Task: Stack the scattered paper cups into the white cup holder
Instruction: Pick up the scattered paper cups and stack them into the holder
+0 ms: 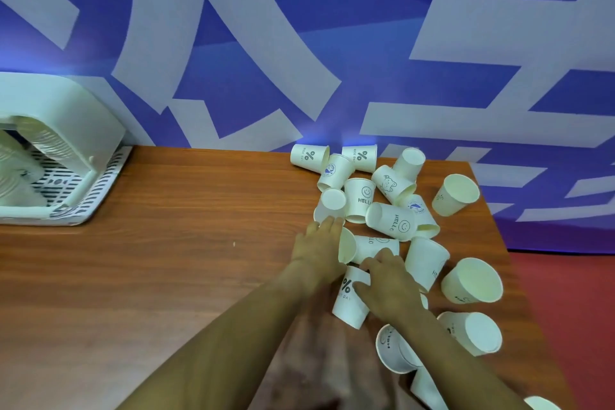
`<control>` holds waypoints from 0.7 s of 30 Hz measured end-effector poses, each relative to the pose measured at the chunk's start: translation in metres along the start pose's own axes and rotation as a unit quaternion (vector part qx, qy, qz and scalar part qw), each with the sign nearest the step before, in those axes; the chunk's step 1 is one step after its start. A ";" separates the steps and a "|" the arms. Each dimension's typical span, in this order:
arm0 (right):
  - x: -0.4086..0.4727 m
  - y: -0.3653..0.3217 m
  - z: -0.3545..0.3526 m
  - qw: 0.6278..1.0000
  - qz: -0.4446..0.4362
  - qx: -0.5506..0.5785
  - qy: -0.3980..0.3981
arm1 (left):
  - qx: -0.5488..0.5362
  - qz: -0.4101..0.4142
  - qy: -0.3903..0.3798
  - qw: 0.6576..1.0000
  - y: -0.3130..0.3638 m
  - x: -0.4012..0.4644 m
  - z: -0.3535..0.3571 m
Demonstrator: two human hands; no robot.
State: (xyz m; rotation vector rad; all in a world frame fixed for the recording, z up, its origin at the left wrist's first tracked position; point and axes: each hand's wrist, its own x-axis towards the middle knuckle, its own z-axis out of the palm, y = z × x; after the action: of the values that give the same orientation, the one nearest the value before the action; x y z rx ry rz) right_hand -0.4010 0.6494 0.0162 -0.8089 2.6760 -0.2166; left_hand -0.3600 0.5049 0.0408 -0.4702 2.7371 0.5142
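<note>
My left hand [318, 245] lies with fingers straight against the mouth of a sideways "HELLO" cup [369, 248]. My right hand [386, 283] curls round a "%" cup [349, 303] just nearer me than it. Other paper cups [392, 206] lie scattered around it. The white cup holder [63, 130] stands well to its left on the wooden table [166, 260].

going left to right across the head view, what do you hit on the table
white cup holder → bare wooden table → left hand → right hand → cup lying on its side with its mouth toward the camera at the right edge.
</note>
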 end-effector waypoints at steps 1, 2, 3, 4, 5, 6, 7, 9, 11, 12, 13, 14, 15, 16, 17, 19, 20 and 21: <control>0.001 0.000 0.002 1.000 0.002 0.001 0.000 | 0.001 0.003 -0.001 1.000 -0.001 0.002 0.000; 0.001 -0.001 0.004 1.000 0.004 0.004 -0.002 | 0.001 0.005 -0.004 1.000 -0.001 0.003 0.001; 0.001 -0.002 0.005 1.000 0.004 0.009 -0.002 | 0.001 0.006 -0.005 1.000 -0.002 0.003 0.000; 0.001 -0.003 0.005 1.000 0.005 0.017 -0.005 | 0.000 0.006 -0.005 1.000 -0.004 0.002 0.000; 0.002 -0.005 0.004 1.000 0.006 0.029 -0.009 | -0.003 0.007 -0.003 1.000 -0.006 0.000 -0.001; 0.003 -0.007 0.002 0.999 0.009 0.048 -0.019 | -0.009 0.005 -0.002 1.000 -0.010 -0.002 -0.003; 0.005 -0.010 -0.001 0.997 0.010 0.067 -0.025 | -0.018 0.002 0.002 1.000 -0.015 -0.006 -0.007; 0.008 -0.018 -0.008 0.995 0.015 0.096 -0.037 | -0.036 -0.009 0.013 0.999 -0.027 -0.015 -0.016; 0.010 -0.028 -0.015 0.993 0.014 0.110 -0.040 | -0.051 -0.023 0.025 0.998 -0.045 -0.027 -0.028; 0.011 -0.036 -0.018 0.992 0.012 0.114 -0.042 | -0.058 -0.032 0.028 0.997 -0.055 -0.034 -0.033; 0.011 -0.045 -0.022 0.992 0.006 0.116 -0.046 | -0.063 -0.041 0.034 0.997 -0.067 -0.041 -0.040; 0.012 -0.054 -0.025 0.992 -0.003 0.117 -0.050 | -0.064 -0.047 0.042 0.996 -0.078 -0.048 -0.047; 0.012 -0.063 -0.029 0.992 -0.011 0.119 -0.049 | -0.064 -0.051 0.052 0.995 -0.089 -0.055 -0.053; 0.012 -0.073 -0.033 0.991 -0.012 0.127 -0.048 | -0.065 -0.053 0.062 0.995 -0.100 -0.062 -0.060; 0.011 -0.084 -0.037 0.989 -0.015 0.139 -0.043 | -0.068 -0.053 0.070 0.994 -0.111 -0.069 -0.068; 0.008 -0.110 -0.046 0.985 -0.016 0.167 -0.036 | -0.078 -0.048 0.080 0.993 -0.133 -0.085 -0.085; 0.007 -0.125 -0.050 0.983 -0.011 0.180 -0.031 | -0.079 -0.043 0.086 0.992 -0.146 -0.093 -0.094; 0.006 -0.141 -0.052 0.982 -0.007 0.189 -0.024 | -0.079 -0.038 0.095 0.992 -0.161 -0.101 -0.104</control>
State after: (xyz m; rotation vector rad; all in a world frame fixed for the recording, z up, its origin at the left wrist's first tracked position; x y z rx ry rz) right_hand -0.3530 0.5318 0.0970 -0.7011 2.4708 -0.6752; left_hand -0.2351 0.3482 0.1220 -0.6924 2.8568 0.7034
